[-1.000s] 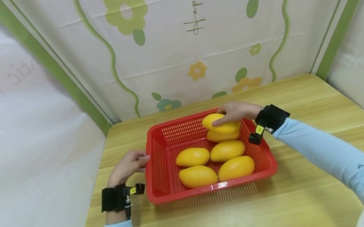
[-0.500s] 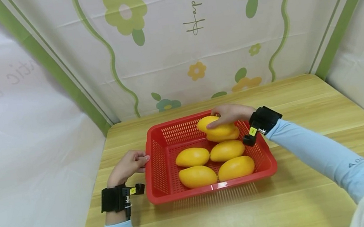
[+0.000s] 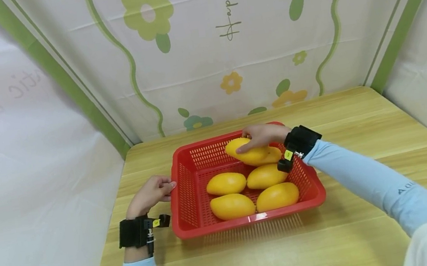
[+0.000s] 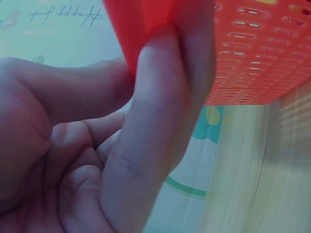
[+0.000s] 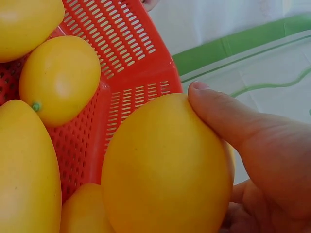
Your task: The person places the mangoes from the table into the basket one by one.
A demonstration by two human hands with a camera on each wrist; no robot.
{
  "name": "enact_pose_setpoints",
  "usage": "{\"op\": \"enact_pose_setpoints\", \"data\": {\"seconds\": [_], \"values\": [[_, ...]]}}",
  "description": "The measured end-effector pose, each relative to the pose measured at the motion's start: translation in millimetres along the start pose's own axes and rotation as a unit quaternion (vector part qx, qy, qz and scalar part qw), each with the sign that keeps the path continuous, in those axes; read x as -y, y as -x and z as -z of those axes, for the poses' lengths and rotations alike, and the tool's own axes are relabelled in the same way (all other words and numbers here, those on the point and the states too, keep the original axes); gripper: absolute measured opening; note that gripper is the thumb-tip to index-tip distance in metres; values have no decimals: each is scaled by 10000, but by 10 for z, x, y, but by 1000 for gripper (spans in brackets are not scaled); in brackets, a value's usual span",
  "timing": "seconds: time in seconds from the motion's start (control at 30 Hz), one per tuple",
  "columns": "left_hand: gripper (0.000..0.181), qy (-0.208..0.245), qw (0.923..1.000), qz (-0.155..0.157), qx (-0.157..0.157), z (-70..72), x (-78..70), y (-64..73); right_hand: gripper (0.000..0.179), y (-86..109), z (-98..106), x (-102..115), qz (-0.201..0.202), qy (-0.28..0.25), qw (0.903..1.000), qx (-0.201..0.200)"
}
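Observation:
My right hand grips a yellow mango over the back right of a red perforated basket. In the right wrist view the thumb lies along the side of the held mango. Behind it, partly covered, another mango rests in the basket. Several more mangoes lie in two rows toward the front, among them one at the front left. My left hand pinches the basket's left rim; in the left wrist view, thumb and fingers close on the red edge.
The basket stands on a wood-grain table. A white fabric backdrop with printed flowers rises behind the table, and white fabric walls stand on both sides. Black camera straps are worn on both wrists.
My right hand has moved left with the mango, which shifts off the one behind it and uncovers that one's right end. The left hand and the basket have stayed in place.

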State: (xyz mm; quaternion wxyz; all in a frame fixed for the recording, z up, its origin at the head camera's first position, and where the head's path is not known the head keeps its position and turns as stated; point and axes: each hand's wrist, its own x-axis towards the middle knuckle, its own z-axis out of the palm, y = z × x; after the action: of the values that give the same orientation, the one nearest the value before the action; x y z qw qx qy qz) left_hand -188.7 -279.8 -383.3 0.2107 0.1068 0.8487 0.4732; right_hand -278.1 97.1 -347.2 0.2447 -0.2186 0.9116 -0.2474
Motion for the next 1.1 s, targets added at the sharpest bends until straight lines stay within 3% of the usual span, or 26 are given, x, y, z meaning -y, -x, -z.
{"op": "enact_pose_setpoints", "data": {"seconds": [0.2, 0.6, 1.1], "values": [[25, 35, 10000, 29, -17, -9, 2, -14, 77, -54, -41, 48, -50, 99, 9999, -3], [25, 46, 10000, 82, -21, 2, 21, -29, 75, -206, -181, 161, 102, -300, 9995, 0], [25, 16, 10000, 60, -50, 17, 12, -4, 73, -360, -339, 291, 261, -169, 9995, -25]]}}
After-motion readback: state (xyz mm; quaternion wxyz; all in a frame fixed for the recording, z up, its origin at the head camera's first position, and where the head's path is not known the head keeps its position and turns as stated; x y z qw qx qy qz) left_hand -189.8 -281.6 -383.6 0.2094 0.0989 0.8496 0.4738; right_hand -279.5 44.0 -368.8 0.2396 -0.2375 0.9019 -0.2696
